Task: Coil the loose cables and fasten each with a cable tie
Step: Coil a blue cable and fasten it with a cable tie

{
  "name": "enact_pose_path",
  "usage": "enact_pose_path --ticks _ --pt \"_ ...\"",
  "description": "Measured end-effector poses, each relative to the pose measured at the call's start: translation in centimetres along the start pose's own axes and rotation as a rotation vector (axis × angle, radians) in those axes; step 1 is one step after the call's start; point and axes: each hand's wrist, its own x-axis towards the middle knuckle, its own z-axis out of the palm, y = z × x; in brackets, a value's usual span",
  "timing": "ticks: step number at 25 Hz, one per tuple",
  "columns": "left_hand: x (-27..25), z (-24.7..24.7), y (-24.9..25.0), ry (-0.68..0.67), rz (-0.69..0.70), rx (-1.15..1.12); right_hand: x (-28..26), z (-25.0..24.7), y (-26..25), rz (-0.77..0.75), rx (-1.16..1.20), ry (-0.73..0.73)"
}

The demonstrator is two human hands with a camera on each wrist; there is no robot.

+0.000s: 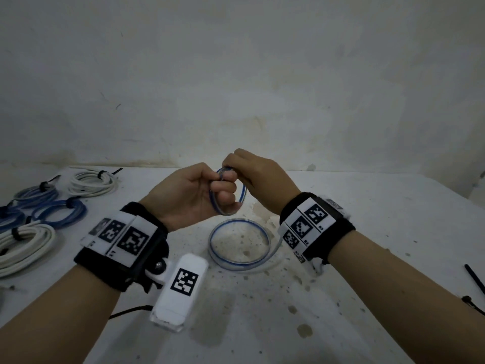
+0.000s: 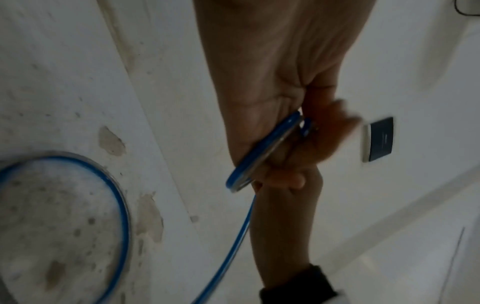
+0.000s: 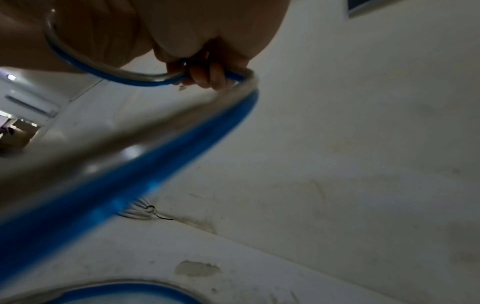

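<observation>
over the table (image 1: 367, 232), both hands coil cable (image 1: 242, 195).

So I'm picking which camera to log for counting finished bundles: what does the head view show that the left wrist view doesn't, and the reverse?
Only the head view shows the tied blue coils and tied white coils at the table's left, plus loose black cable ties at its right. Only the left wrist view shows the dark rectangular wall plate. Both show the clear blue-striped cable, gripped by the left hand and pinched by the right hand, with its slack loop lying on the stained white table.
</observation>
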Motion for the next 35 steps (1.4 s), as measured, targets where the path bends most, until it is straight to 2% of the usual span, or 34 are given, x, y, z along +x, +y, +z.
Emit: enact_pose_path --ticks 3,6,8,10,11,12,14,16,17,19,20,21,22,24,27,29,31,33,35 --pt "0.3 -0.3 -0.3 0.106 -0.038 0.052 -0.4 0.2 -0.3 0.18 0.084 -0.169" --pt "0.8 -0.2 -0.6 0.149 0.053 0.094 -0.8 0.6 0.6 0.292 0.288 -0.182" --pt "1.0 -0.7 -0.1 0.064 0.189 -0.071 -1.4 0.5 2.1 0.444 0.567 -0.141" --pt "0.9 -0.9 1.4 -0.143 0.351 -0.351 -2.5 0.3 3.4 0.631 0.796 -0.179" --pt "0.9 -0.7 2.5 -0.128 0.465 -0.408 -3.1 0.3 3.7 0.708 0.869 -0.219" --pt "0.8 -0.5 3.6 -0.055 0.583 -0.445 -3.8 0.2 4.0 0.772 0.921 -0.243" --pt "0.3 -0.5 5.8 0.104 0.747 -0.424 -4.9 -0.1 4.9 0.861 0.958 -0.193" --pt "-0.2 -1.3 7.4 0.269 0.842 -0.284 -5.7 -0.6 5.7 0.854 0.858 -0.104" --pt "-0.3 -2.1 7.8 0.355 0.854 -0.194 -6.1 -0.8 5.8 0.809 0.726 -0.1" --pt "-0.1 -3.9 7.7 0.508 0.801 0.021 -6.4 -1.0 5.5 0.667 0.34 -0.253" --pt "0.2 -4.7 7.2 0.558 0.764 0.123 -6.3 -1.2 4.9 0.608 0.199 -0.379" --pt "0.6 -5.3 6.5 0.601 0.726 0.245 -6.1 -1.4 4.2 0.574 0.161 -0.489" --pt "1.1 -5.9 5.7 0.644 0.692 0.394 -5.9 -1.7 3.3 0.574 0.241 -0.574" --pt "1.9 -6.9 3.9 0.723 0.614 0.71 -5.2 -2.9 1.6 0.609 0.547 -0.705" --pt "2.2 -7.9 0.8 0.714 0.46 0.931 -4.4 -4.7 0.0 0.538 0.837 -0.812" --pt "1.8 -8.0 -1.4 0.654 0.288 0.969 -3.7 -5.6 -0.6 0.479 1.026 -0.745" --pt "1.3 -7.5 -3.2 0.547 0.11 0.925 -2.9 -6.4 -0.6 0.533 1.226 -0.586" --pt "1.1 -6.3 -4.0 0.431 -0.013 0.827 -2.1 -7.1 -0.5 0.672 1.541 -0.352" --pt "1.1 -4.6 -3.9 0.356 -0.081 0.724 -1.3 -7.3 -0.2 0.703 1.718 -0.112"
